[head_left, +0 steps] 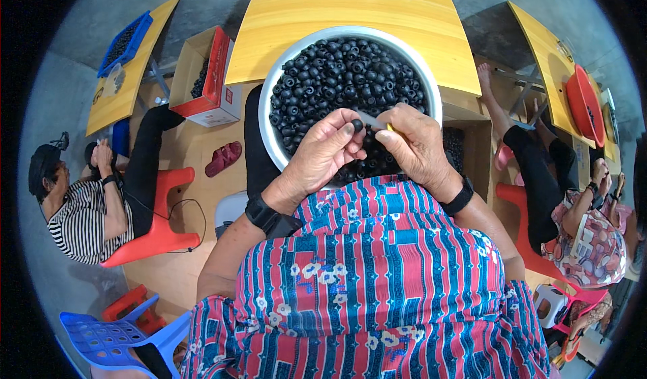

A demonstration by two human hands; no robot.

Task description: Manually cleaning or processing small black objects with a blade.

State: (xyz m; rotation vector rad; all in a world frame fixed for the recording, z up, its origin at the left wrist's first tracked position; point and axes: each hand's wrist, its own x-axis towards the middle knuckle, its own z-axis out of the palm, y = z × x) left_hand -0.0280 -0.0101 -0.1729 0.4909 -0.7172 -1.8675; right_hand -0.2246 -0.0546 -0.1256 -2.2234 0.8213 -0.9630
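Only the head view here, so going off that. The left hand [328, 146] is pinching one small, round black piece [357, 125] in its fingertips, right above the big silver metal basin [350, 30]. The right hand [419, 143] is closed around a small grey-bladed knife with a yellow handle [370, 119], blade right by that piece; can't tell if it's actually cutting.

Progress-wise, I'd say this one's mid-job, not finished. The basin by the yellow wooden tabletop [350, 1] is packed with loose black round pieces [344, 72], some showing a hole at the end. Are those done or waiting? Honestly can't tell, they look alike to me. There's more dark stuff in the open red-and-white cardboard box [219, 69] off to the left, also of unknown status. If the basin's the to-do pile, there's loads left.
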